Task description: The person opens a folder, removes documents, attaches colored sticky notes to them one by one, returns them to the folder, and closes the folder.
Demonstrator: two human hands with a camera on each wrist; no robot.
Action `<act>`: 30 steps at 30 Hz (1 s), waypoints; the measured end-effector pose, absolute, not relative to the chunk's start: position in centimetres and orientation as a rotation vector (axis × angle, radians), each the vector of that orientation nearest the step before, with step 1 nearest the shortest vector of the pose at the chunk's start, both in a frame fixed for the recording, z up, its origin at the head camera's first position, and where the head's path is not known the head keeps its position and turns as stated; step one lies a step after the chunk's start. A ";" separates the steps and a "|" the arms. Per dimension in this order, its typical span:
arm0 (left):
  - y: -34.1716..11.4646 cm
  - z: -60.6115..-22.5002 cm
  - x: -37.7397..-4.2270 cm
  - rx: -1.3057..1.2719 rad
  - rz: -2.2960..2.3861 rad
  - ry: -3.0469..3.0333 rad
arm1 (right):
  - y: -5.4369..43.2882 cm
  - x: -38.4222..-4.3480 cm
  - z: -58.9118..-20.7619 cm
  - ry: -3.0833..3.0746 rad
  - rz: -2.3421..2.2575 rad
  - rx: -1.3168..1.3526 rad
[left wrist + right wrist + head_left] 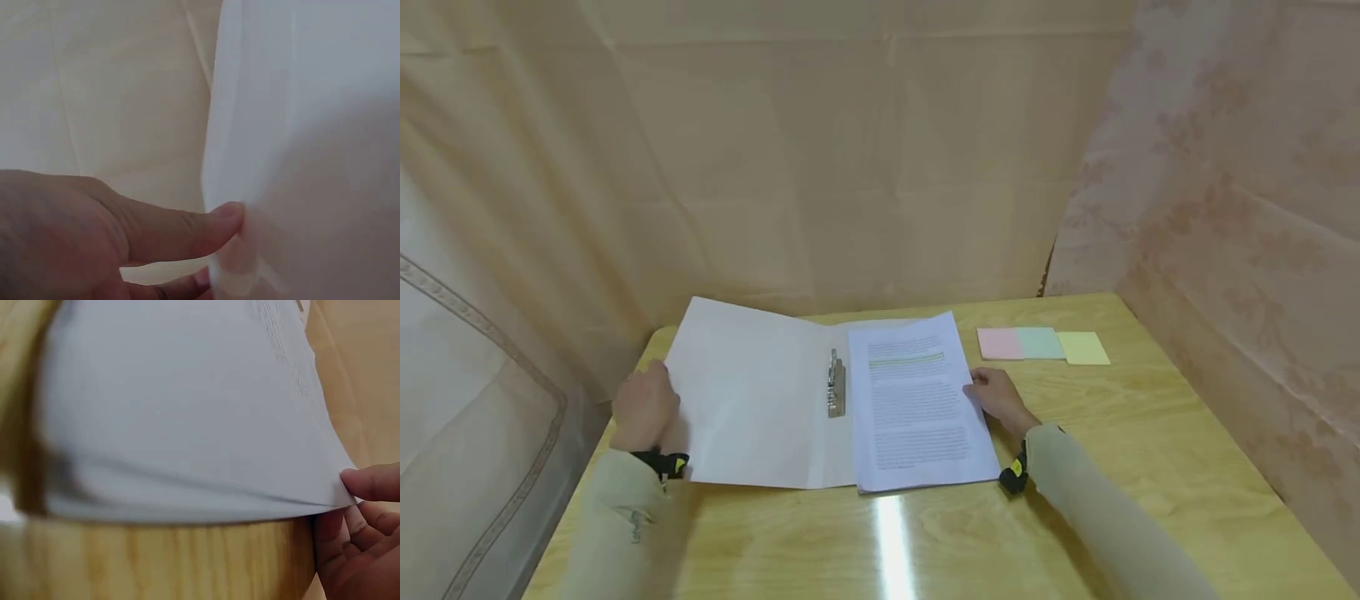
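Note:
A white folder lies spread on the table, its left cover raised a little at the outer edge. My left hand pinches that edge, the thumb on the inner face in the left wrist view. Near the fold sits a metal clip. Over the folder's right side lie printed sheets with a green highlighted line near the top. At their right edge my right hand pinches the sheets between thumb and fingers, as the right wrist view shows. The folder's right cover is mostly hidden under them.
Pink, light green and yellow sticky notes lie in a row at the table's back right. The wooden table ends at cloth curtains behind and on both sides.

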State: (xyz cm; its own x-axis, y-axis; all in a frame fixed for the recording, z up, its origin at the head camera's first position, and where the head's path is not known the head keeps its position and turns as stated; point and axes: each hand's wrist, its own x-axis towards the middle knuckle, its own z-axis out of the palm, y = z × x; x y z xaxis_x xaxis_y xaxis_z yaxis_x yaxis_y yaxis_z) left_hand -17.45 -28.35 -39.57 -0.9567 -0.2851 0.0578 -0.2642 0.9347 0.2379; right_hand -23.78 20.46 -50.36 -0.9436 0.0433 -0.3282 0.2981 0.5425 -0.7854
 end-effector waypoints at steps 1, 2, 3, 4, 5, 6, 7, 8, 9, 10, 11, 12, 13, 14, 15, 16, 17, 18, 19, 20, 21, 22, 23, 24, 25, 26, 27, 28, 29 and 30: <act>-28.8 -39.5 -17.4 0.423 -0.334 -2.984 | 20.5 -23.7 -50.4 2.508 -1.361 0.296; -29.2 -39.4 -17.4 0.418 -0.308 -2.972 | 20.4 -23.6 -50.4 2.496 -1.372 0.304; -29.7 -39.3 -17.4 0.415 -0.271 -2.953 | 20.4 -23.5 -50.3 2.487 -1.379 0.311; -30.1 -39.1 -17.4 0.415 -0.235 -2.933 | 20.4 -23.5 -50.3 2.480 -1.389 0.315; -30.6 -39.0 -17.4 0.419 -0.197 -2.921 | 20.5 -23.5 -50.2 2.479 -1.395 0.315; -31.1 -38.7 -17.4 0.428 -0.168 -2.909 | 20.5 -23.6 -50.2 2.478 -1.398 0.312; -31.5 -38.5 -17.4 0.443 -0.126 -2.888 | 20.5 -23.6 -50.1 2.479 -1.398 0.311; -32.0 -38.3 -17.4 0.466 -0.093 -2.874 | 20.5 -23.7 -50.1 2.480 -1.398 0.309; -32.4 -38.1 -17.4 0.503 -0.096 -2.852 | 20.5 -23.8 -50.0 2.481 -1.395 0.306; -32.9 -37.9 -17.5 0.543 -0.115 -2.835 | 20.5 -23.8 -50.0 2.480 -1.390 0.306; -33.3 -37.8 -17.5 0.588 -0.157 -2.816 | 20.5 -23.9 -49.9 2.478 -1.387 0.306; -33.7 -37.6 -17.5 0.626 -0.204 -2.790 | 20.5 -23.9 -49.9 2.475 -1.384 0.308; -34.1 -37.5 -17.5 0.647 -0.241 -2.756 | 20.6 -24.0 -49.9 2.474 -1.380 0.315; -34.6 -37.4 -17.5 0.669 -0.306 -2.730 | 20.6 -24.0 -49.9 2.471 -1.378 0.321; -35.0 -37.3 -17.6 0.681 -0.358 -2.701 | 20.6 -24.0 -49.9 2.470 -1.373 0.325; -35.4 -37.1 -17.6 0.693 -0.406 -2.685 | 20.6 -24.0 -49.9 2.465 -1.374 0.334; -35.8 -37.0 -17.6 0.701 -0.425 -2.664 | 20.7 -23.9 -50.0 2.461 -1.375 0.340; -36.1 -36.8 -17.6 0.708 -0.430 -2.652 | 20.7 -23.9 -50.0 2.460 -1.373 0.346; -36.5 -36.6 -17.7 0.718 -0.435 -2.644 | 20.8 -23.9 -50.1 2.458 -1.372 0.348; -36.9 -36.4 -17.7 0.736 -0.442 -2.640 | 20.8 -23.8 -50.2 2.455 -1.375 0.351; -37.3 -36.2 -17.7 0.742 -0.428 -2.629 | 20.9 -23.8 -50.2 2.453 -1.375 0.352; -37.6 -36.0 -17.7 0.756 -0.429 -2.615 | 20.9 -23.7 -50.3 2.450 -1.376 0.354; -37.9 -35.8 -17.7 0.767 -0.413 -2.598 | 21.0 -23.7 -50.3 2.453 -1.372 0.353; -38.1 -35.6 -17.7 0.767 -0.409 -2.583 | 21.0 -23.7 -50.4 2.457 -1.367 0.353; -38.4 -35.4 -17.8 0.767 -0.397 -2.568 | 21.0 -23.8 -50.4 2.457 -1.370 0.353; -38.6 -35.2 -17.8 0.771 -0.370 -2.567 | 20.9 -23.8 -50.4 2.459 -1.369 0.352; -38.8 -35.0 -17.8 0.771 -0.341 -2.565 | 20.9 -23.9 -50.4 2.463 -1.367 0.350; -39.0 -34.7 -17.9 0.783 -0.304 -2.576 | 20.9 -23.9 -50.4 2.464 -1.369 0.348; -39.1 -34.5 -17.9 0.796 -0.262 -2.593 | 20.8 -23.9 -50.4 2.466 -1.372 0.345; -39.3 -34.3 -18.0 0.806 -0.232 -2.605 | 20.8 -24.0 -50.4 2.466 -1.375 0.339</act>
